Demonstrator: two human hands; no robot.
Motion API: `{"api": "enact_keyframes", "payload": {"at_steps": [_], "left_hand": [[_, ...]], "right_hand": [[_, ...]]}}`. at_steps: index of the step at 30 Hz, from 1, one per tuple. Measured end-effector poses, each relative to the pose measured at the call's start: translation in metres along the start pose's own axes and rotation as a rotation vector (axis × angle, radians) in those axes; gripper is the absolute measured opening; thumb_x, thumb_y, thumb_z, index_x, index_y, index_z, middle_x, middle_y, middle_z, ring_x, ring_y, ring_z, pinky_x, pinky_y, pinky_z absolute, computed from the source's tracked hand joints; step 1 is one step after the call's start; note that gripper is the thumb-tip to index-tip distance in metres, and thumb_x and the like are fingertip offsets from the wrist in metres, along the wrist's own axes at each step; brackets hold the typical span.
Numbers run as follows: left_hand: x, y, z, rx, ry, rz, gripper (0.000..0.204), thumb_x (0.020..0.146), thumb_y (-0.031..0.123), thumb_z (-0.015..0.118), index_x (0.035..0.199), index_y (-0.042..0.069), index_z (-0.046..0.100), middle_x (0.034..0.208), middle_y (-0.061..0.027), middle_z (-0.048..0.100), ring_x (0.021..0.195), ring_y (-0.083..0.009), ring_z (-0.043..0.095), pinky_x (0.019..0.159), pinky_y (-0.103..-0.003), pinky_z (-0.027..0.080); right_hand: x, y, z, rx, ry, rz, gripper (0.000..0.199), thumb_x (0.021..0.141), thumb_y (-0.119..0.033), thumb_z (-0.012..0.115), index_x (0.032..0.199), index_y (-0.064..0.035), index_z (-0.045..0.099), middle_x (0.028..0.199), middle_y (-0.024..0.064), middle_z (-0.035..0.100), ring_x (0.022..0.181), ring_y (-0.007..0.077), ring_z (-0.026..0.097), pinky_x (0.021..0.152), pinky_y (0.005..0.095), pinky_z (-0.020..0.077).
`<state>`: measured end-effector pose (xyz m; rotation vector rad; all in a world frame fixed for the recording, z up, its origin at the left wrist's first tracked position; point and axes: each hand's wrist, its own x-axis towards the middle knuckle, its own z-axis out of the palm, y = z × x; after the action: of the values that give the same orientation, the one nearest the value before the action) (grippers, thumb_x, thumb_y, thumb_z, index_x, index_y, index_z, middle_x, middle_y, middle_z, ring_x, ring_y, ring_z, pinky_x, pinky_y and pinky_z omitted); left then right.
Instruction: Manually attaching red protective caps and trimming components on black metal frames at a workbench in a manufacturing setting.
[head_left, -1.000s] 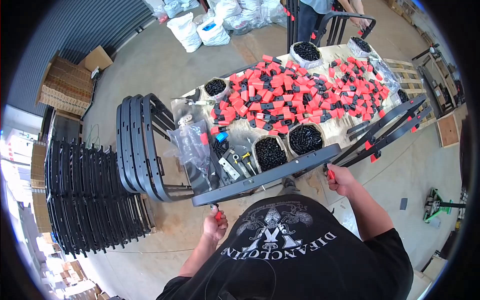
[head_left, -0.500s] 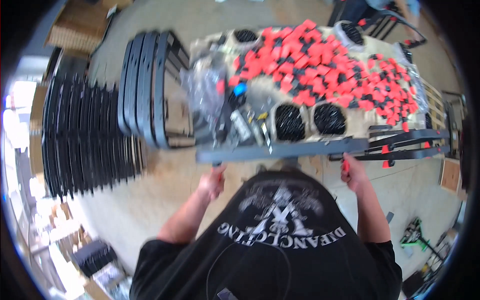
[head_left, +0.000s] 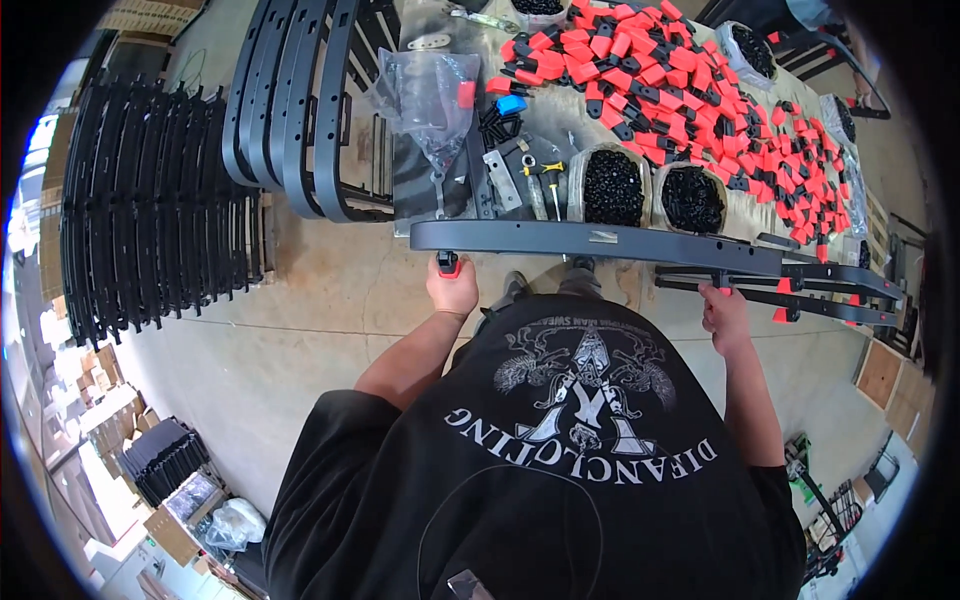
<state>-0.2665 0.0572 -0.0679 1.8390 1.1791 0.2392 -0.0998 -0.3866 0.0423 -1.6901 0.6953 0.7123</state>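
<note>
A long dark grey metal rail (head_left: 560, 240) lies across in front of me, along the table's near edge. Near its left end, my left hand (head_left: 453, 292) is closed around a red-and-black plastic piece (head_left: 450, 266) that sits against the rail's near side. Toward the right end, the fingers of my right hand (head_left: 726, 318) are curled round a similar small piece under the rail; only a bit of its red shows. Past my right hand, more dark frame bars (head_left: 840, 290) carry red pieces of the same sort.
Red-and-black pieces (head_left: 660, 80) are heaped on the table, beside bags of small black parts (head_left: 612, 188). A clear plastic bag (head_left: 430, 95) and a yellow-handled screwdriver (head_left: 543, 170) lie at its left. Curved grey frames (head_left: 330, 120) and stacked black frames (head_left: 160, 210) stand further left.
My view has tilted, so the table sits higher in the picture. The rail's right end has swung slightly nearer to me. Both hands stay at the rail, still closed.
</note>
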Motion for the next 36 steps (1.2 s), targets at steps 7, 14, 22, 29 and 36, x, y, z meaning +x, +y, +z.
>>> {"api": "enact_keyframes", "payload": {"at_steps": [7, 14, 22, 29, 36], "left_hand": [[0.029, 0.003, -0.03, 0.043, -0.08, 0.626, 0.041, 0.078, 0.021, 0.077, 0.108, 0.001, 0.057, 0.089, -0.0161, 0.066, 0.082, -0.0322, 0.065, 0.077, -0.042, 0.053], [0.054, -0.006, -0.021, 0.169, -0.433, 0.428, 0.029, 0.076, 0.016, 0.072, 0.1, 0.003, 0.061, 0.089, -0.0171, 0.068, 0.085, -0.0393, 0.065, 0.077, -0.044, 0.053], [0.061, -0.014, -0.014, 0.073, -0.302, 0.61, 0.019, 0.077, 0.013, 0.068, 0.093, 0.005, 0.065, 0.09, -0.02, 0.066, 0.09, -0.0433, 0.063, 0.078, -0.047, 0.053], [0.05, -0.014, -0.018, 0.079, -0.314, 0.545, 0.018, 0.076, 0.016, 0.071, 0.089, 0.005, 0.065, 0.087, -0.0194, 0.067, 0.086, -0.0421, 0.064, 0.076, -0.047, 0.053], [0.049, -0.023, -0.01, 0.06, -0.343, 0.414, 0.02, 0.081, 0.021, 0.075, 0.075, 0.004, 0.066, 0.066, -0.0126, 0.064, 0.06, -0.0257, 0.061, 0.061, -0.039, 0.05]], "right_hand": [[-0.003, -0.007, 0.005, -0.046, 0.048, 0.036, 0.017, 0.088, -0.014, 0.073, 0.087, -0.0109, 0.056, 0.062, -0.0044, 0.045, 0.042, 0.0062, 0.035, 0.038, 0.0251, 0.0244], [-0.004, -0.011, 0.015, -0.088, 0.078, -0.001, 0.018, 0.088, -0.016, 0.071, 0.086, -0.0122, 0.054, 0.061, -0.005, 0.044, 0.042, 0.0054, 0.035, 0.037, 0.0245, 0.0238], [0.003, -0.005, 0.015, -0.34, 0.233, 0.004, 0.022, 0.085, -0.019, 0.072, 0.099, -0.0069, 0.06, 0.066, -0.0019, 0.05, 0.049, 0.006, 0.041, 0.042, 0.0254, 0.0299], [0.064, 0.07, -0.003, -0.508, 0.424, -0.494, 0.065, 0.079, -0.027, 0.081, 0.13, 0.0051, 0.055, 0.097, 0.0086, 0.066, 0.084, 0.0156, 0.063, 0.078, 0.029, 0.0508], [0.138, 0.098, 0.024, 0.086, 0.506, -0.634, 0.056, 0.08, -0.027, 0.085, 0.119, 0.0045, 0.059, 0.11, 0.013, 0.071, 0.098, 0.0193, 0.068, 0.09, 0.0328, 0.0524]]}}
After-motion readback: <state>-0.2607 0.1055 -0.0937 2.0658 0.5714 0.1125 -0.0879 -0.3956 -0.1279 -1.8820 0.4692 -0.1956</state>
